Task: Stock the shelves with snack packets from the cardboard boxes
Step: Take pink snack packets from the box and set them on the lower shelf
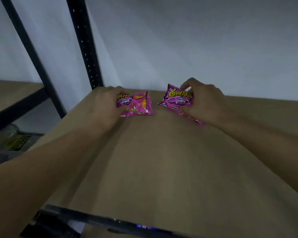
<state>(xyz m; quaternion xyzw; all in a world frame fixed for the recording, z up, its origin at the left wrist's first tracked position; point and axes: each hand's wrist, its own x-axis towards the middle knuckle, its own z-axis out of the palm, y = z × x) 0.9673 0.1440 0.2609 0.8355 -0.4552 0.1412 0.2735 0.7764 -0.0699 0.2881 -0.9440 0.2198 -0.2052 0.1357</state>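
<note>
A plain grey wall backs the brown shelf (pixel 162 160) I'm reaching over, black uprights at its left. I judge I'm mid-placement: my left hand (pixel 107 103) grips one pink packet (pixel 138 104), my right hand (pixel 203 102) pinches another packet (pixel 175 100), both far back near the wall. The left packet's long axis runs roughly sideways, logo leftward; the right one slants, logo up-left. Next I'd let go, squaring them side by side.
</note>
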